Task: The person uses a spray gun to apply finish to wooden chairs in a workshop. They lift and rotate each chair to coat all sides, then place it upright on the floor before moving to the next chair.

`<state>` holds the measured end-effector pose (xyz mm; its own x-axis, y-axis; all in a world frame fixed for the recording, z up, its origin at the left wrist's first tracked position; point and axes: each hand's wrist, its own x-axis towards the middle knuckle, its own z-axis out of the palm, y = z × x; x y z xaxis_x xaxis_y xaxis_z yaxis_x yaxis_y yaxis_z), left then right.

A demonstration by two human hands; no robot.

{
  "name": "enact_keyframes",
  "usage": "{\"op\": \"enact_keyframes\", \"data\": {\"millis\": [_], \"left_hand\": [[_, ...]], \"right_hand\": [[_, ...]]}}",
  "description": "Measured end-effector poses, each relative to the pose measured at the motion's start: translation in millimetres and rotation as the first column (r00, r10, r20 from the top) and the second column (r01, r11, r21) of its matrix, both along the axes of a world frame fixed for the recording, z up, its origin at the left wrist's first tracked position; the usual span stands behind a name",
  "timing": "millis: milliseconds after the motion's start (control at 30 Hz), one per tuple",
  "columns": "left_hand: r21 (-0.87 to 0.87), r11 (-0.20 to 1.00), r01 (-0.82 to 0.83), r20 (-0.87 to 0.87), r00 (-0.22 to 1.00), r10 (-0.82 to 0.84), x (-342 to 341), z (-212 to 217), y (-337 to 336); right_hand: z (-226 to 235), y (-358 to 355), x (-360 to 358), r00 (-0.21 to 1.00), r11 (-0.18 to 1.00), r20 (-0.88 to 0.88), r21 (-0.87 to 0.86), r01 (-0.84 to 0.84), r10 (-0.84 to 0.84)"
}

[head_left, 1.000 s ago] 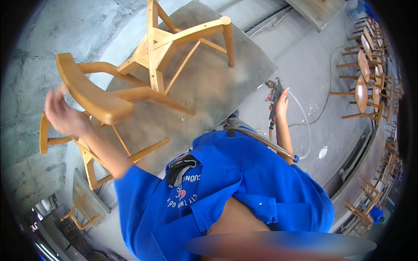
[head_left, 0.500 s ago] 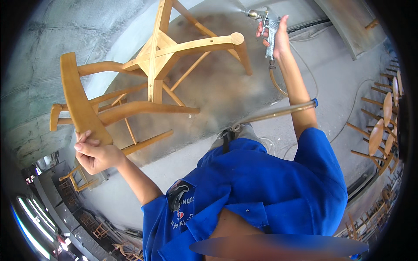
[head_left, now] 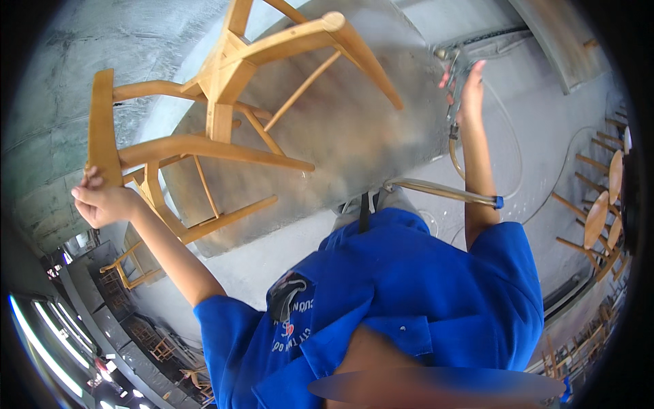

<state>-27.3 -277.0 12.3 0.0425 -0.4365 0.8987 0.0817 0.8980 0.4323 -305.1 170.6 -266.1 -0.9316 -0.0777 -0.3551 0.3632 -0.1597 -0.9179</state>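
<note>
**Spray gun [head_left: 460, 67] drawn back from the far side as the wooden chair [head_left: 235, 85] swings round**

The gun has just come nearer the person's body, and the chair has turned. Half a second ago the nozzle was out beyond the leg with the rounded end, with a pale haze in front of it; now no clear plume shows, and whether it is spraying cannot be told. For the work in hand, this seems to be a moment of repositioning the chair, with the gun kept ready.

The hands are well apart. The left hand [head_left: 109, 203] is closed around the near end of the backrest [head_left: 102, 126], its fingertips slightly blurred. The right hand [head_left: 470, 95] is wrapped around the gun's grip, with the brown hose [head_left: 436, 191] hanging below and looping back to the waist. The chair, seatless and tipped over with its backrest to the left, is above the stained board [head_left: 354, 116]; its points of support are hard to make out.

Against the earlier frame, the backrest stands more edge-on, and the leg with the rounded end looks longer and slants more toward the right. The left hand is farther out to the left. A second wooden frame [head_left: 235, 219] lies below the chair, much as it did.
</note>
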Motion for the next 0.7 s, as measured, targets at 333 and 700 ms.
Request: {"op": "enact_keyframes", "data": {"millis": [333,700], "left_hand": [[0.03,0.997,0.072,0.052,0.996,-0.074,-22,2,-72],[-0.067,0.997,0.039,0.126,0.992,-0.03,-42,1,-130]], "right_hand": [[56,52,141,0.998,0.973,-0.035,-0.224,-0.051,0.045],[-50,63,261,0.971,0.892,0.109,0.427,0.147,-0.212]]}}
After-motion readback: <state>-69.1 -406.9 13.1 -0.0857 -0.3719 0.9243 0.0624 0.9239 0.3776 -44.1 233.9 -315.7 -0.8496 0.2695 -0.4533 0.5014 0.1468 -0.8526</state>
